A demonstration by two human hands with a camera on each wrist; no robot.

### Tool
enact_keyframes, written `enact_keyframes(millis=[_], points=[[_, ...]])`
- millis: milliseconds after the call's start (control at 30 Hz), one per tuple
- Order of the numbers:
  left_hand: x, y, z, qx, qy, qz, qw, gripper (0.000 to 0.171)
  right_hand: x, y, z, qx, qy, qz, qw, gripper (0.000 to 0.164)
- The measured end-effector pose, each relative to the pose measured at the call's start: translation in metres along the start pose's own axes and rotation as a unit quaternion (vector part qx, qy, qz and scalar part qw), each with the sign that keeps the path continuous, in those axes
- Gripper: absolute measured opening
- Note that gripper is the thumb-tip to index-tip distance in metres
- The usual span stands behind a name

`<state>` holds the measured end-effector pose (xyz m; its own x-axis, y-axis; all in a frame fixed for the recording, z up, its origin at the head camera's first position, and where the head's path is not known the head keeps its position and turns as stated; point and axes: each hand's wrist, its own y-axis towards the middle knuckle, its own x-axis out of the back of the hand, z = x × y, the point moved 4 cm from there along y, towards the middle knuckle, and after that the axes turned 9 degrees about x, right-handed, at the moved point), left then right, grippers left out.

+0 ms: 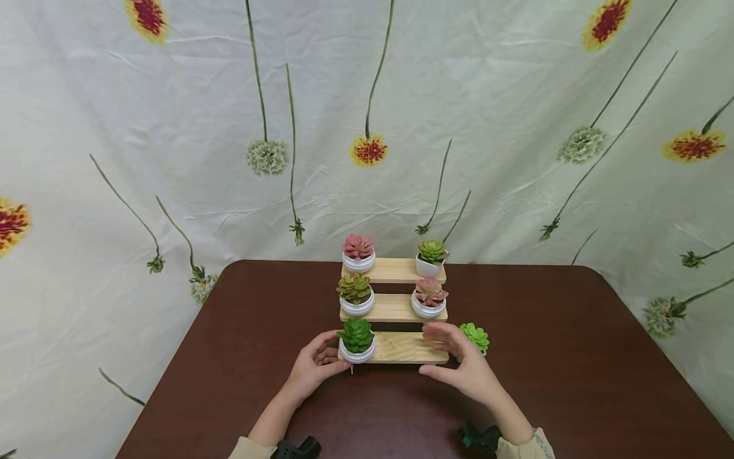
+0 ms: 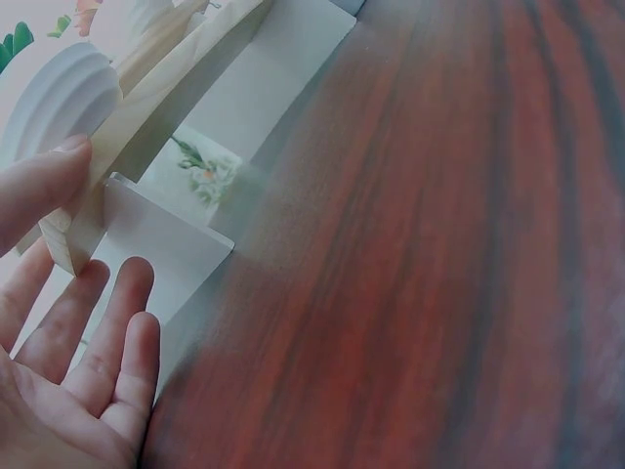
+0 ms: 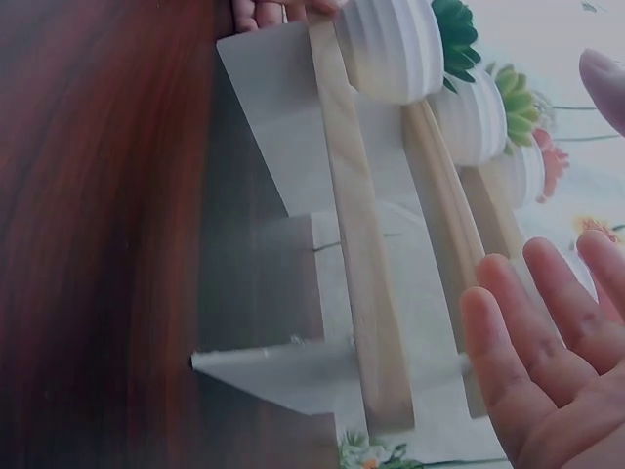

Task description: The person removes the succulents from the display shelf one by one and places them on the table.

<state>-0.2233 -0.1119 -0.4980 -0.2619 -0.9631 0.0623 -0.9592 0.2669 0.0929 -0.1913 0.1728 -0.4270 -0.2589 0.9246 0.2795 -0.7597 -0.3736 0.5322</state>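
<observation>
A three-tier wooden plant shelf (image 1: 397,348) with pale side brackets (image 3: 283,376) stands on the table. My left hand (image 1: 312,370) holds the left end of its lowest board, thumb above and fingers beneath, as the left wrist view shows. Right by that thumb sits a white ribbed pot (image 2: 63,93) with a dark green succulent (image 1: 357,335). Around the lowest board's right end, my right hand (image 1: 467,370) is spread with nothing between thumb and fingers. Behind this hand, a bright green succulent (image 1: 474,337) shows beside the shelf, its pot mostly hidden.
On the middle board are an olive-green succulent (image 1: 354,288) at left and a pale pink one (image 1: 430,292) at right. The top board carries a pink succulent (image 1: 358,247) and a light green one (image 1: 432,252). A floral cloth (image 1: 321,95) hangs behind the dark brown table (image 1: 573,382).
</observation>
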Motion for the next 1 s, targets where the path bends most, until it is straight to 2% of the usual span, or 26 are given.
enact_keyframes(millis=[233,400,567,733,1000], points=[[0.000,0.001,0.001,0.002,0.001,0.000,1.0000,0.056,-0.014,0.007,-0.002,-0.002,0.010,0.012,1.000,0.062],[0.000,0.001,0.001,0.006,0.000,-0.002,1.0000,0.056,-0.024,0.014,-0.003,-0.028,0.009,0.022,0.999,0.062],[0.001,0.001,0.001,0.009,0.002,-0.003,1.0000,0.056,-0.034,0.024,0.009,-0.033,0.016,0.028,0.999,0.064],[0.001,0.001,0.001,0.013,0.001,-0.009,0.9999,0.056,-0.043,0.033,0.019,-0.041,0.027,0.025,0.999,0.061],[0.000,0.000,0.000,0.001,0.002,-0.004,1.0000,0.055,-0.056,0.039,0.014,-0.045,0.047,0.013,0.998,0.059]])
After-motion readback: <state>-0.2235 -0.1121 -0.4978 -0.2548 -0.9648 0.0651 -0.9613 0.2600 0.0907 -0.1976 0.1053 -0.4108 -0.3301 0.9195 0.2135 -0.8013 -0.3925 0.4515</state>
